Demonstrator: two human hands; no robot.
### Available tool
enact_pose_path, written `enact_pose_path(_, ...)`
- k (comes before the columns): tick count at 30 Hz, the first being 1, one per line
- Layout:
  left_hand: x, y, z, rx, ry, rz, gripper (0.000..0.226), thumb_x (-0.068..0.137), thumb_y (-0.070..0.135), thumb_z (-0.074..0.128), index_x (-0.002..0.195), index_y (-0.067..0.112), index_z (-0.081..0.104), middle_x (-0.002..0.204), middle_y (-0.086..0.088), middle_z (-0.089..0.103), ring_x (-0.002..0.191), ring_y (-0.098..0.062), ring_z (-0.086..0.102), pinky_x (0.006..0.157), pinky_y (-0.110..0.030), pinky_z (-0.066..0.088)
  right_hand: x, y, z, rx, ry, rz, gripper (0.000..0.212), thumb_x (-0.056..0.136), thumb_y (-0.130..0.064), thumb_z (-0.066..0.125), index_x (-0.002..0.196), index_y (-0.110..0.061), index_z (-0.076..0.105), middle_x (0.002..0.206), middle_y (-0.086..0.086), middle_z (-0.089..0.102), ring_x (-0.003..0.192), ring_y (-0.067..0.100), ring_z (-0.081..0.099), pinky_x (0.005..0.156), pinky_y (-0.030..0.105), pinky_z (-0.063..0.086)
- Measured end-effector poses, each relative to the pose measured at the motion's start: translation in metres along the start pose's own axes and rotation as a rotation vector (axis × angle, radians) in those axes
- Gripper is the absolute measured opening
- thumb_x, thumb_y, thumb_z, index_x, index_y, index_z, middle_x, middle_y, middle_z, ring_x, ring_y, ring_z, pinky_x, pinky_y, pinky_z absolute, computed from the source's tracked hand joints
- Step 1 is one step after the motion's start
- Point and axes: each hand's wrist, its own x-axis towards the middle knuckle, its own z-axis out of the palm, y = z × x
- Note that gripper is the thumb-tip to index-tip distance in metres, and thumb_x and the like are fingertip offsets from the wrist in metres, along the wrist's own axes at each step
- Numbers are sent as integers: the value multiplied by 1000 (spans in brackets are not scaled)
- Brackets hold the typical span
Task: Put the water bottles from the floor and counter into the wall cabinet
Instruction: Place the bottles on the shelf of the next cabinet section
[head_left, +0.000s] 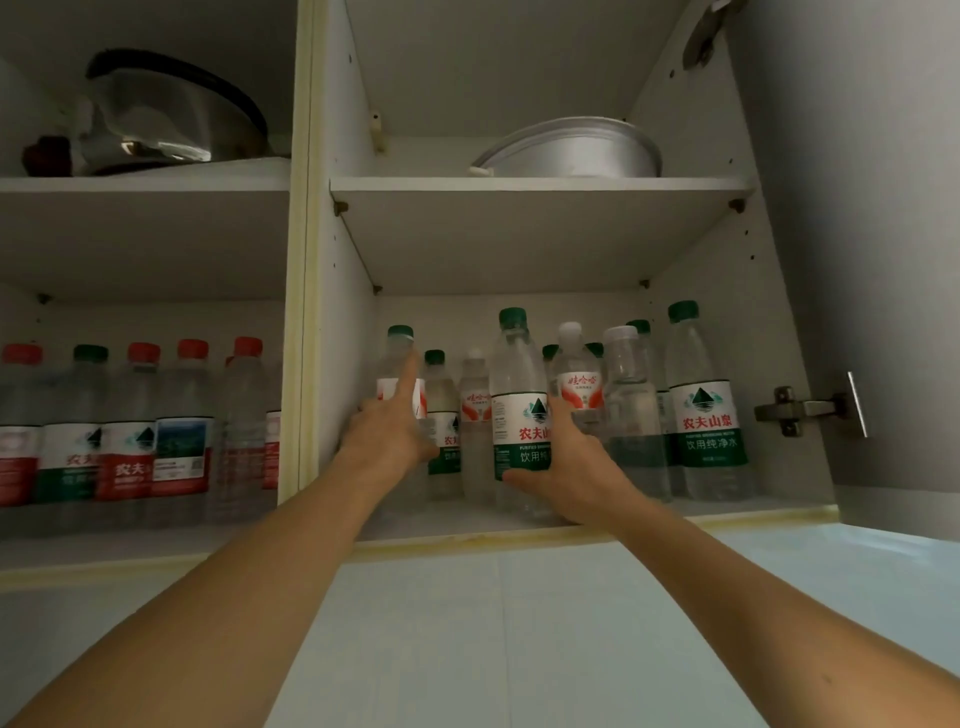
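Observation:
Both my arms reach up into the right bay of the wall cabinet (519, 530). My right hand (566, 467) grips a green-capped, green-labelled water bottle (519, 400) standing upright near the front of the lower shelf. My left hand (387, 431) rests against a green-capped bottle with a red-and-white label (397, 358) at the bay's left side, forefinger stretched up along it. Several more bottles stand behind and to the right, among them a white-capped one (576, 374) and a green-labelled one (706, 405).
The left bay holds a row of red-capped and green-capped bottles (130, 426). On the upper shelves sit a metal basin (576, 150) and a steel pot with a lid (171, 119). The cabinet door (883, 260) hangs open at the right, its hinge (800, 410) jutting inward.

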Motion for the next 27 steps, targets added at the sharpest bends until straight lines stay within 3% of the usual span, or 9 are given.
enact_pose_path(6, 4, 12, -27, 335, -53, -4, 117, 79, 25, 86, 159, 21, 0, 133, -19, 55, 111, -33, 62, 93, -51, 55, 25, -22, 20, -5, -149, 7, 88, 86, -21, 79, 152, -17, 21, 141, 8, 53, 125, 27, 57, 103, 46, 51)
enact_pose_path(9, 9, 18, -45, 512, -84, 36, 103, 76, 28, 88, 152, 12, 21, 130, -16, 55, 113, -32, 60, 92, -48, 54, 39, -26, 25, -49, -194, 37, 81, 83, -21, 82, 144, -15, 28, 135, 9, 57, 120, 28, 58, 99, 43, 53)
enact_pose_path(11, 17, 20, -55, 621, -65, 100, 93, 74, 31, 88, 146, 15, 31, 125, -13, 56, 109, -31, 60, 90, -48, 55, 46, -28, 27, -74, -222, 64, 79, 82, -20, 83, 140, -14, 30, 132, 10, 57, 117, 29, 59, 91, 41, 57)
enact_pose_path(14, 32, 20, -59, 826, -54, 207, 106, 69, 49, 87, 153, 28, 26, 137, -14, 52, 123, -34, 50, 99, -49, 48, 58, -31, 32, -101, -263, 94, 86, 82, -21, 82, 145, -12, 25, 132, 11, 55, 116, 31, 59, 89, 44, 59)
enact_pose_path(17, 46, 16, -56, 1101, -15, 246, 119, 60, 80, 74, 156, 36, 19, 145, -12, 50, 131, -36, 41, 104, -53, 31, 69, -32, 41, -119, -310, 113, 109, 84, -24, 81, 157, -11, 0, 138, 12, 50, 121, 33, 56, 91, 46, 58)
enact_pose_path(19, 54, 10, -56, 1122, -12, 246, 119, 56, 88, 68, 154, 38, 21, 147, -9, 51, 135, -37, 38, 107, -58, 20, 77, -33, 46, -142, -328, 121, 115, 86, -28, 80, 157, -9, -9, 141, 13, 49, 123, 34, 56, 92, 45, 57)
enact_pose_path(23, 62, 8, -54, 1087, -34, 242, 113, 58, 86, 68, 152, 37, 30, 146, -7, 53, 141, -39, 34, 113, -66, 4, 91, -33, 56, -40, -365, 188, 85, 88, -28, 77, 151, -13, 21, 135, 11, 55, 119, 34, 58, 88, 43, 55)
enact_pose_path(27, 61, 6, -51, 1127, -7, 235, 111, 60, 88, 65, 151, 33, 34, 147, -6, 54, 144, -38, 31, 114, -70, -4, 95, -36, 64, -32, -377, 186, 85, 83, -24, 82, 144, -16, 24, 129, 10, 52, 109, 31, 59, 69, 37, 57)
